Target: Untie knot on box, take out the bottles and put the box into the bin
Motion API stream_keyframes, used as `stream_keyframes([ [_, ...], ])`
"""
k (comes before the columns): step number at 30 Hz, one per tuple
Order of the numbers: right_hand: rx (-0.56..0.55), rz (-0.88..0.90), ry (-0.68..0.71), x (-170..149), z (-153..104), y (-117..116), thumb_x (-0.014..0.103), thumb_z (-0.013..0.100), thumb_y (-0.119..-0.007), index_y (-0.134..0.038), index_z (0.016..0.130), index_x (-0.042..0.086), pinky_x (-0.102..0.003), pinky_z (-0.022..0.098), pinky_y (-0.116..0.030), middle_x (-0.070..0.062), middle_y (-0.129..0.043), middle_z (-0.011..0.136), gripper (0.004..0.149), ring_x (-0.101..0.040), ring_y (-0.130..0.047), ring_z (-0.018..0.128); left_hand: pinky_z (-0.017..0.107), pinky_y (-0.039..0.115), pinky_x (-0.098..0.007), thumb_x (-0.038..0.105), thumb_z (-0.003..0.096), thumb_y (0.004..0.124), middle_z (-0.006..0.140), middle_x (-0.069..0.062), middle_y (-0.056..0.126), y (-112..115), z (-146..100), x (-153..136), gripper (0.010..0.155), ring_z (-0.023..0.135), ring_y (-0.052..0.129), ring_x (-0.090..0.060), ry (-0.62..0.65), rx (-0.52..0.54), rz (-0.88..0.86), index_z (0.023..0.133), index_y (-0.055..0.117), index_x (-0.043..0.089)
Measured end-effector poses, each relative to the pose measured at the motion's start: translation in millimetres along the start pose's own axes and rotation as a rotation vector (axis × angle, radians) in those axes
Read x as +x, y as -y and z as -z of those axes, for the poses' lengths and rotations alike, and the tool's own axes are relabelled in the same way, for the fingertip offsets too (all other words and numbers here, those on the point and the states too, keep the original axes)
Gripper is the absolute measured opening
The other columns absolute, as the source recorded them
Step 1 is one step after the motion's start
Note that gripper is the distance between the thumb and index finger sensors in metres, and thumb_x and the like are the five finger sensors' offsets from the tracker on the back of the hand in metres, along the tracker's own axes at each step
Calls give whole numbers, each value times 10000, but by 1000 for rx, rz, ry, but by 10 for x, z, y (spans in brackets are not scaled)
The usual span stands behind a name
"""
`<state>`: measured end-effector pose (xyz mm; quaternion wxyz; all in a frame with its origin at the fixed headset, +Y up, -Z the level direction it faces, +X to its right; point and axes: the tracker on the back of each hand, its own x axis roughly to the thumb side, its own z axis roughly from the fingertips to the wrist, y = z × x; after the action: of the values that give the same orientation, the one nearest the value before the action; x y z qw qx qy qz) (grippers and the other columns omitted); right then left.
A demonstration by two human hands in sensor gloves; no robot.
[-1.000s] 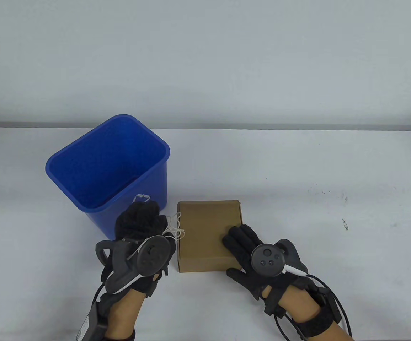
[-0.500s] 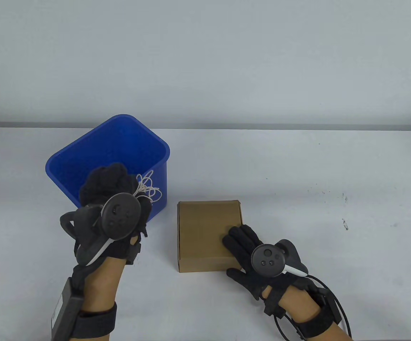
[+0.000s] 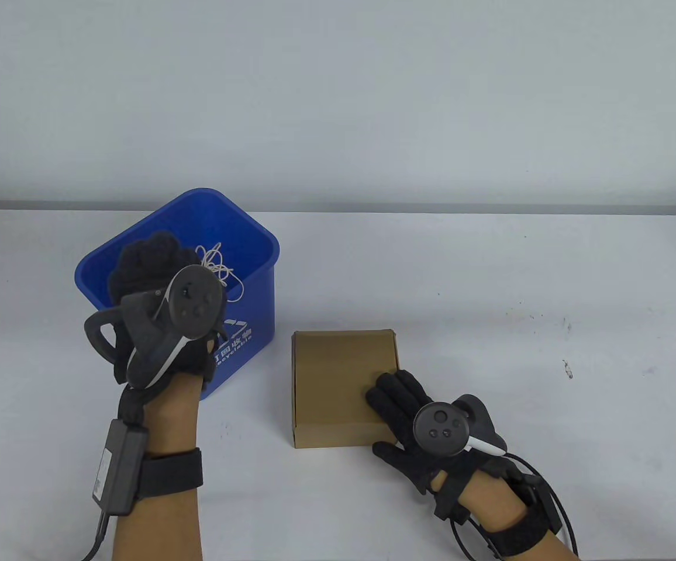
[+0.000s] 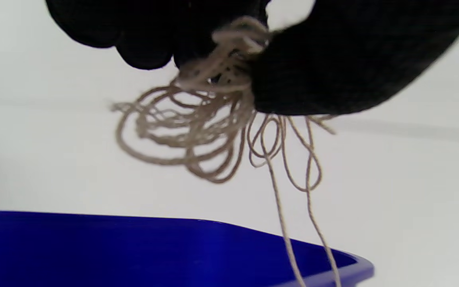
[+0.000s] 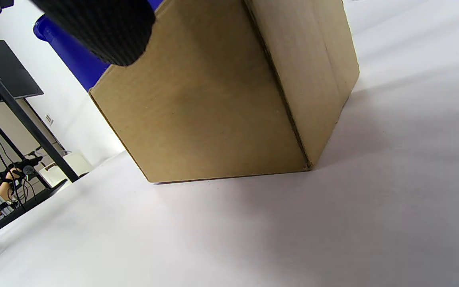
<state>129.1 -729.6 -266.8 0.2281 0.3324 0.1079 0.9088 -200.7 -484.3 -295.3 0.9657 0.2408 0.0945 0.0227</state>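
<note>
A closed brown cardboard box (image 3: 332,374) (image 5: 213,107) sits on the white table, right of the blue bin (image 3: 256,245) (image 4: 134,251). My left hand (image 3: 151,266) (image 4: 233,52) hovers over the bin's opening and pinches a bunch of pale string (image 3: 218,266) (image 4: 209,127), whose loops dangle above the blue rim. My right hand (image 3: 393,394) lies flat on the box's near right corner, fingers straight, thumb at the front edge. No bottles show; the box's inside is hidden.
The white table (image 3: 490,292) stretches to the right of the box, with a few dark specks (image 3: 566,368). In the right wrist view a black stand (image 5: 22,115) and other gear stand beyond the table's left side.
My left hand lifted the string from beside the box, up and back, to above the bin's opening. The right hand and the box stayed put.
</note>
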Motion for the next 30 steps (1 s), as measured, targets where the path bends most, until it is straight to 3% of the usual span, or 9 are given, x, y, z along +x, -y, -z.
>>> stream_keyframes([
  [7,0,9,3,-8,-2,2,466,513,-648,-205,1071,210,-689,667,-330,-6,-13,1099,757,-372,14,995,682,616,-597,392,424,904,1009,-67,656,-31,93,-129,417,938,657,-433,-128,13,8,758,904,142],
  [18,1,15,5,-15,-3,5,466,512,-648,-207,1072,209,-689,666,-330,-7,-16,1100,758,-371,14,995,695,595,-603,377,444,902,1034,-65,619,-47,175,-218,410,958,629,-435,-180,-10,35,798,868,173],
  [19,1,15,5,-15,-3,6,466,513,-648,-208,1072,209,-689,667,-330,-8,-16,1100,757,-371,13,996,707,565,-614,344,450,909,1078,-78,545,-18,197,-223,479,987,574,-452,-224,-47,32,878,807,154],
  [20,2,14,5,-15,-4,6,466,513,-648,-208,1072,210,-689,667,-331,-7,-15,1100,756,-370,14,996,731,509,-635,365,438,946,1137,-135,356,27,208,-221,758,1028,473,-482,-275,-136,40,1055,596,96],
  [21,2,15,4,-15,-4,6,466,512,-648,-209,1072,210,-689,666,-331,-7,-16,1100,756,-371,14,995,752,469,-652,398,418,977,1157,-155,198,54,217,-217,960,1060,399,-502,-291,-198,50,1130,402,110],
  [22,2,16,5,-16,-4,7,466,513,-648,-209,1073,209,-689,666,-331,-8,-16,1100,757,-371,13,996,763,437,-665,423,400,992,1154,-157,118,71,224,-212,1063,1075,348,-515,-288,-242,60,1141,289,131],
  [25,2,16,5,-16,-4,6,466,512,-648,-211,1072,210,-689,667,-331,-8,-18,1101,755,-370,12,997,760,395,-703,437,364,1019,1145,-162,87,68,211,-171,1135,1081,319,-539,-271,-191,80,1134,243,132],
  [30,2,19,5,-17,-3,7,466,512,-648,-211,1073,209,-689,666,-331,-7,-19,1101,756,-370,13,996,749,283,-768,474,357,1014,1147,-148,58,25,203,-142,1171,1099,241,-546,-271,-191,101,1136,202,149],
])
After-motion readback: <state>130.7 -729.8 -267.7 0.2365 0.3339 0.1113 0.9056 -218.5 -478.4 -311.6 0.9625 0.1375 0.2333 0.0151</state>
